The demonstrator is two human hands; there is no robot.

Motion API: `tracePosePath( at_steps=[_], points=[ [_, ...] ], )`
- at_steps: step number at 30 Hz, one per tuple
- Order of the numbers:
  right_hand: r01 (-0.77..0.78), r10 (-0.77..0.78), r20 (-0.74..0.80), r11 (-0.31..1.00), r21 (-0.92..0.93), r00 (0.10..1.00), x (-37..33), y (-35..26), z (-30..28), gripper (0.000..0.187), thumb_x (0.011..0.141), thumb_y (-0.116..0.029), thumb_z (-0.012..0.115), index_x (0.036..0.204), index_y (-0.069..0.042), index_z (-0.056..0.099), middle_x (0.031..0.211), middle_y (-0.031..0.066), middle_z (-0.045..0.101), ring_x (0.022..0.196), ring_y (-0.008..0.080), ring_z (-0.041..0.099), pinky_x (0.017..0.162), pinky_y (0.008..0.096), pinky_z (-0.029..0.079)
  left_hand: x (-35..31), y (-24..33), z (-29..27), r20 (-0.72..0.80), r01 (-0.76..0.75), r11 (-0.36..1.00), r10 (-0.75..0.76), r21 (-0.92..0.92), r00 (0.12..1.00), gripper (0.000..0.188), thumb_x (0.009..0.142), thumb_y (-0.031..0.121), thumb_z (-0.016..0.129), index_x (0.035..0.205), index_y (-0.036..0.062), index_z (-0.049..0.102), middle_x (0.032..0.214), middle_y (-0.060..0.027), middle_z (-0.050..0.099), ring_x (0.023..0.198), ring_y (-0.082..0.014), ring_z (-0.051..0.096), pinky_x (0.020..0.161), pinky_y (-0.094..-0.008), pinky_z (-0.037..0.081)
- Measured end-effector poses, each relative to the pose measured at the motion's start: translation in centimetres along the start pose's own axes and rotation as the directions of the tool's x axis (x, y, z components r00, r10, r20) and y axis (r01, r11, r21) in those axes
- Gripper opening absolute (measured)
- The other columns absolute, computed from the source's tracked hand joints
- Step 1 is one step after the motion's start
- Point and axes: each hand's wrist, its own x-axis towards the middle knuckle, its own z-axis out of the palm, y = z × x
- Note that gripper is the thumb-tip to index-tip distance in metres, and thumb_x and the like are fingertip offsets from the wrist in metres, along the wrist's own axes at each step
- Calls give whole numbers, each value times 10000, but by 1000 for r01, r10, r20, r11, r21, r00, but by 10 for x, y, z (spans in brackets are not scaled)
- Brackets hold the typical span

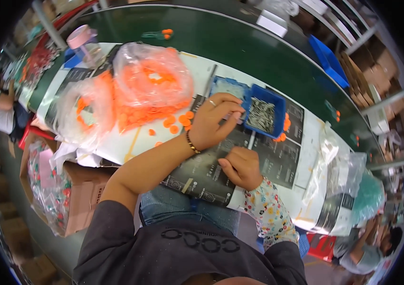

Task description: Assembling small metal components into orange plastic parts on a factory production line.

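Note:
My left hand [215, 119], with a ring and a dark beaded bracelet, hovers at the near edge of two blue bins. Its fingers are bent and bunched toward the thumb; whatever they hold is too small to make out. The right bin [278, 107] contains many small silvery metal pieces. In the left bin [236, 85] lie pale, clear-looking small parts, partly behind my fingers. Closer to my body, my right hand [242, 167] is closed above the dark printed sheet [202, 173], its contents hidden. A floral sleeve covers that forearm. Loose orange round pieces [169, 121] lie left of my left hand.
Two clear bags of orange pieces [152, 78] [85, 109] fill the table's left side. Behind them stands a pink-lidded jar [81, 40]. A green conveyor belt [202, 35] runs beyond, carrying a small green-and-orange item [158, 34]. Plastic bags [344, 175] lie right. An open carton [83, 190] stands lower left.

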Motion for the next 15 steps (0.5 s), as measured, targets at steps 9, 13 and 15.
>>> tracePosePath(
  at_steps=[9, 13, 15],
  points=[
    [-34, 34, 2, 999, 39, 999, 2, -2, 2, 238, 827, -89, 630, 630, -32, 507, 588, 97, 450, 495, 278, 465, 458, 376, 337, -4, 3, 1, 3, 35, 995, -35, -96, 999, 125, 806, 5, 635, 924, 42, 652, 1020, -104, 617, 904, -238, 606, 754, -309, 503],
    [-26, 27, -4, 999, 30, 1000, 0, -2, 2, 253, 839, -76, 607, 623, -18, 490, 575, 101, 430, 483, 276, 444, 454, 377, 311, -4, 4, 0, -13, 24, 996, -25, -84, 1000, 118, 805, 15, 641, 920, 42, 649, 1024, -102, 611, 910, -236, 598, 745, -306, 503],
    [-23, 23, 1, 999, 37, 1000, -1, -3, 2, 260, 839, -76, 607, 618, -18, 483, 572, 102, 423, 480, 275, 440, 453, 377, 306, -6, 4, 2, 9, 40, 990, -39, -137, 999, 112, 808, 24, 641, 918, 41, 647, 1027, -101, 610, 913, -236, 595, 739, -306, 502]
  ],
)
